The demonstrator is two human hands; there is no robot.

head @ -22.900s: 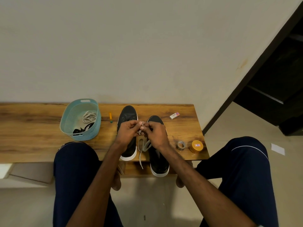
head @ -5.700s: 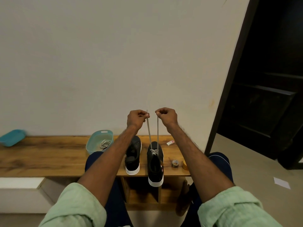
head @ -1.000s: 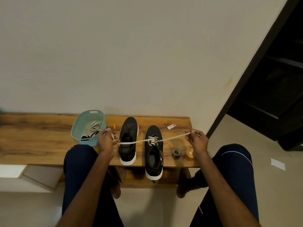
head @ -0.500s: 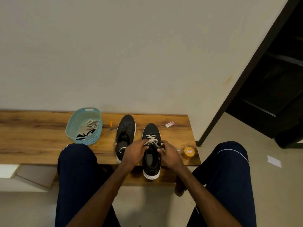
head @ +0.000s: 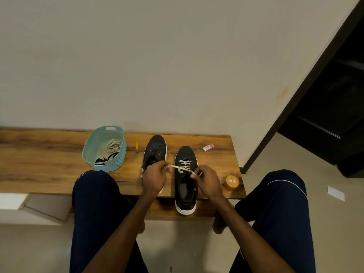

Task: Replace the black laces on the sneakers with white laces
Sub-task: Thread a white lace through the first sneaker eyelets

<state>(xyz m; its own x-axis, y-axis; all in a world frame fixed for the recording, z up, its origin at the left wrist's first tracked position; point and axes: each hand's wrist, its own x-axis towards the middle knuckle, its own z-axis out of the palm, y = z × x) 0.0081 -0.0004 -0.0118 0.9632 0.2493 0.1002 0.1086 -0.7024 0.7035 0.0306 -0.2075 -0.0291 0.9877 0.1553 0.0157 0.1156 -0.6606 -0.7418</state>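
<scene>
Two black sneakers stand side by side on the wooden bench [head: 49, 162], toes toward the wall. The right sneaker [head: 185, 186] carries a white lace [head: 184, 164] crossed through its eyelets, and its heel hangs over the bench's front edge. My left hand [head: 155, 179] pinches the lace's left end beside the tongue. My right hand [head: 206, 181] pinches the right end close to the eyelets. The left sneaker [head: 155, 149] has bare eyelets and is partly hidden behind my left hand.
A teal basket [head: 92, 154] at the left holds a coiled white lace [head: 113, 145] and black laces [head: 106, 158]. A small orange stick [head: 137, 147], a white eraser [head: 208, 147] and an orange round tin [head: 231, 182] lie on the bench. My knees flank the sneakers.
A second ago my hands held the lace ends stretched far apart. They have come in close over the right sneaker and now hold short lengths of lace near the eyelets.
</scene>
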